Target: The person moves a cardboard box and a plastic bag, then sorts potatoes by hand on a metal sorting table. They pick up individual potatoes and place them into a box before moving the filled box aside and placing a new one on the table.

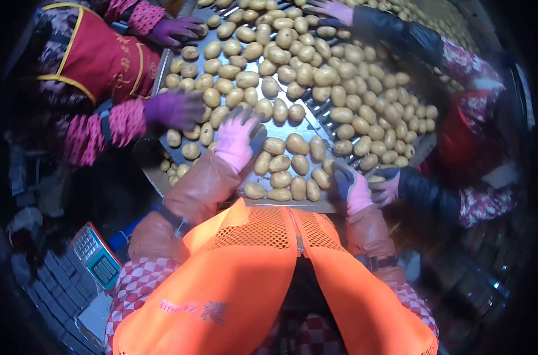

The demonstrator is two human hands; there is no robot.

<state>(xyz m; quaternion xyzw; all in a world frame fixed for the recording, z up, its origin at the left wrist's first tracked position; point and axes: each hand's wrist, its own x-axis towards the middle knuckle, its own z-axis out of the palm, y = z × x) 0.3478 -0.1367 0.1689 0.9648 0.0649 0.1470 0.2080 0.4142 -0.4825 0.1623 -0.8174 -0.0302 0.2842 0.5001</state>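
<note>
My left hand [239,137], in a pink glove with grey fingers, reaches over the metal sorting table [289,129] with its fingers spread among the potatoes. At the near edge, my right hand [350,186], gloved the same way, has its fingers stretched out beside a potato [321,178]. Between my hands lies a loose group of potatoes, one of them a large potato [296,143]. Nothing is held in my left hand; my right palm is partly hidden.
A co-worker's purple-gloved hands [175,110] are at the table's left side. Another person's gloved hand [387,187] is close to my right hand, with their other hand [333,12] at the far side. Many potatoes [363,89] cover rollers at right. A scale [97,255] stands lower left.
</note>
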